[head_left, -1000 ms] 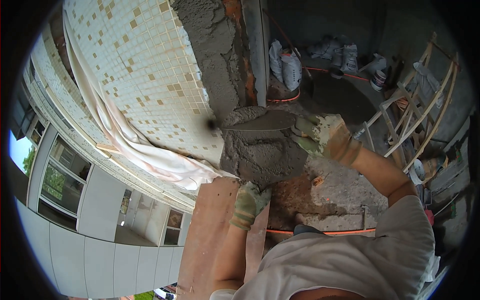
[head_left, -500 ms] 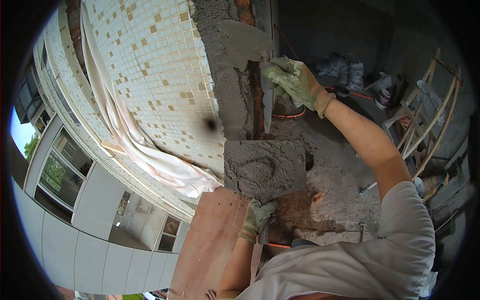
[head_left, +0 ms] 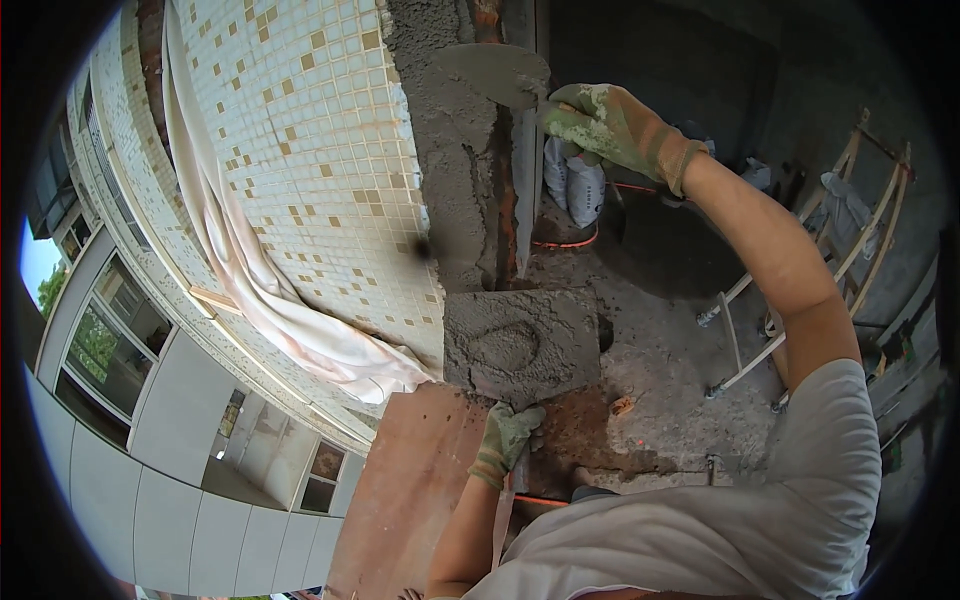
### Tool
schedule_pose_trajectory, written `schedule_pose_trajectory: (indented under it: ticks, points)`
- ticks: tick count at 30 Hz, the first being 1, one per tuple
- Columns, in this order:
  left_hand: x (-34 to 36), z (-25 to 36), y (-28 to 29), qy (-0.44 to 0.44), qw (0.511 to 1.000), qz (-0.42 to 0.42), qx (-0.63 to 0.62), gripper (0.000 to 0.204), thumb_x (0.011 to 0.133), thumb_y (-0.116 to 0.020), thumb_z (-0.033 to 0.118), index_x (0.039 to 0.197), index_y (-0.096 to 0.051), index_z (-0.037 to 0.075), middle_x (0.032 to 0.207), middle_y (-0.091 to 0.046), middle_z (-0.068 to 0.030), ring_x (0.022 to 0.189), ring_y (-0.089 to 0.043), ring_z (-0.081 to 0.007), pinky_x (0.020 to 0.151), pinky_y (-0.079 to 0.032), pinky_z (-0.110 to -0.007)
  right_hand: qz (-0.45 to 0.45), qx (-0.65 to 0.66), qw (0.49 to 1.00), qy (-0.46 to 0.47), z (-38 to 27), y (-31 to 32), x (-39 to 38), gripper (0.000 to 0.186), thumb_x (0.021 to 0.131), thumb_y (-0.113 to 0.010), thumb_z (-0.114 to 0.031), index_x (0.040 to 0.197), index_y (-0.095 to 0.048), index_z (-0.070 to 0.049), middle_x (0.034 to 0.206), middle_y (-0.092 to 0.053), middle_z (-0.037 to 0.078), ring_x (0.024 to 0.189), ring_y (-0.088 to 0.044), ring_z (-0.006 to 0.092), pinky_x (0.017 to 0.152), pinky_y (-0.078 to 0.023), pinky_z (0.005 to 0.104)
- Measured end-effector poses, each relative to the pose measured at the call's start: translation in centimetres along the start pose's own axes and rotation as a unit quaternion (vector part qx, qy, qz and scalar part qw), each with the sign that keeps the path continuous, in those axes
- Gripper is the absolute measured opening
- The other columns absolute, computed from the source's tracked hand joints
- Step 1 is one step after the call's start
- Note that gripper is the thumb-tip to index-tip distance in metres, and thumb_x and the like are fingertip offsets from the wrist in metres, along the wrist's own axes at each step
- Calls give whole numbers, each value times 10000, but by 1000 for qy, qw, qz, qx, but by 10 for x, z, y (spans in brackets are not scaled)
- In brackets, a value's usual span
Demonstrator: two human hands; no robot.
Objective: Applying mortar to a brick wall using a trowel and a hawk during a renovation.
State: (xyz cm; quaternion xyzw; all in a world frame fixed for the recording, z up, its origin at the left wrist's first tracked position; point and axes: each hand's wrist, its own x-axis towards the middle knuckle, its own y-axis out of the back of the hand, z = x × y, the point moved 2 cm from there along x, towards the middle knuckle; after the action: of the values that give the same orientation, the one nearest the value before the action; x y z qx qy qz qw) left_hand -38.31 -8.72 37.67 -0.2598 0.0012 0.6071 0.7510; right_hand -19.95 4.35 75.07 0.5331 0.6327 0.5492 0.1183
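**Wet mortar going on the wall edge**

Grey mortar [head_left: 505, 345] sits heavy and sloppy on my hawk [head_left: 520, 345]; left hand [head_left: 508, 437] grips it from beneath. Right hand [head_left: 610, 125] closed on the trowel [head_left: 495, 72], blade against the wall [head_left: 450, 180]. I'd keep the hawk level.

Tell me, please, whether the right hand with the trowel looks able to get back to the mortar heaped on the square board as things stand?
Probably yes. The right hand holds the trowel up at the mortared wall edge, and the space down to the mortar board, held from below by the left hand, looks open, with nothing between.
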Motion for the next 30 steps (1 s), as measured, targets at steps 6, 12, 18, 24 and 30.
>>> schedule_pose_trajectory:
  ticks: [6,12,18,24,30]
  points:
    - [2,3,-4,13,1000,6,23,125,819,-710,119,896,-670,29,679,-610,-49,525,-571,-153,456,-482,-292,-24,65,996,-54,-14,42,29,383,1026,-523,-369,1216,-626,-53,835,-685,46,616,-619,59,522,-505,167]
    - [12,-2,-8,-3,1000,8,8,137,827,-675,104,934,-685,18,731,-648,-64,539,-559,-127,454,-470,-281,-8,378,918,123,61,39,58,468,1041,-485,-370,1271,-588,25,1064,-692,114,752,-670,127,662,-574,247]
    - [11,0,-15,-27,995,97,-11,116,844,-691,110,930,-647,46,727,-600,-31,531,-556,-141,448,-467,-283,4,454,891,34,137,-97,2,296,1003,-598,-265,1179,-650,-32,975,-700,52,717,-663,123,600,-550,261]
    - [12,2,-43,-45,981,185,-28,138,818,-698,121,899,-614,46,685,-562,-44,524,-546,-163,464,-471,-307,126,51,955,264,168,-76,51,307,959,-653,-319,896,-668,-19,651,-576,54,617,-588,134,566,-465,336]
    - [28,0,-72,-44,967,248,-36,162,814,-707,139,915,-621,47,677,-546,-38,523,-532,-162,466,-460,-309,-19,109,970,218,178,-22,131,256,984,-610,-275,1043,-689,-39,826,-675,31,680,-572,105,604,-471,293]
